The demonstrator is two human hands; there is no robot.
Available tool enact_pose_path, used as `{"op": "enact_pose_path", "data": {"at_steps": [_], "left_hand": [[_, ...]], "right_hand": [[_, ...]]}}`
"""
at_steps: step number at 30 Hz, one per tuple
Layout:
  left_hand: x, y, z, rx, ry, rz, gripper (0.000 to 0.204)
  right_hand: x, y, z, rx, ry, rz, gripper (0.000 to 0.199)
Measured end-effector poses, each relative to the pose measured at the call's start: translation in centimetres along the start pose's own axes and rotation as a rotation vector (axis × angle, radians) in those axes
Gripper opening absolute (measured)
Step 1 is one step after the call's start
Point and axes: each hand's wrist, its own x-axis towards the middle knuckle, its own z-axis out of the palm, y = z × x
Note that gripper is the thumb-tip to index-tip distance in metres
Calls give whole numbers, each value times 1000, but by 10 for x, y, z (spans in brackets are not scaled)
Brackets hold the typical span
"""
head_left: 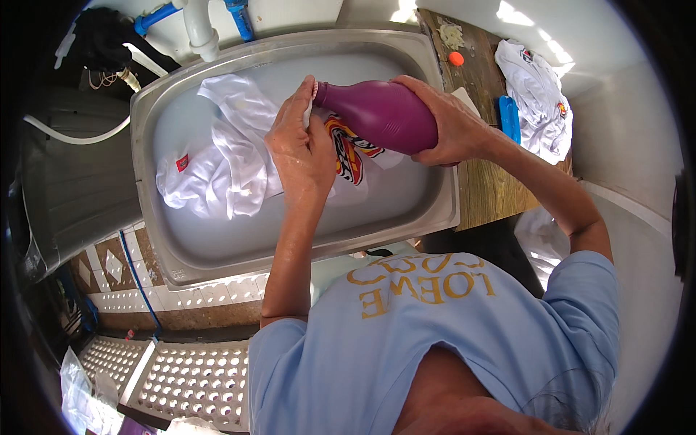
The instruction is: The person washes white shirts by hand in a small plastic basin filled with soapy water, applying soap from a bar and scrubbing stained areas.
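Note:
My right hand [453,119] is wrapped around the wide base of a purple plastic bottle [384,116], which lies on its side with its neck pointing left. At the bottle's mouth, my left hand [301,138] is closed on a bit of white cloth, its fingers raised beside the opening. Below both hands, a white garment [239,163] with a red tag and a red, yellow and black print lies partly under cloudy water in a steel sink [163,250]. Whether liquid is leaving the bottle is hidden by my left hand.
Right of the sink, a wooden board [493,188] carries a blue brush-like object [509,119], an orange cap [455,58] and a heap of white clothing [536,94]. Pipes [199,29] come down behind the sink. A dark bin-like tub [76,196] stands at the left.

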Motion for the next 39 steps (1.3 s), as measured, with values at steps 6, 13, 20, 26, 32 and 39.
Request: {"op": "enact_pose_path", "data": {"at_steps": [6, 13, 20, 26, 32, 39], "left_hand": [[3, 32, 11, -546, -173, -203, 32], [4, -36, -16, -482, -141, -418, 24], [-7, -66, -34, -419, -71, -525, 24], [-2, -60, -36, -448, -141, -546, 24], [-6, -57, -40, -325, -227, -499, 37], [-11, -61, -29, 282, -565, -72, 27]], "right_hand": [[-40, 16, 1, 248, 385, 90, 104], [-62, 86, -45, 470, 908, 171, 89], [-30, 188, -70, 151, 1392, 100, 100], [-20, 214, -55, 220, 1457, 126, 105], [-19, 128, 24, -137, 1527, 322, 71], [14, -5, 173, 176, 554, 443, 63]]}}
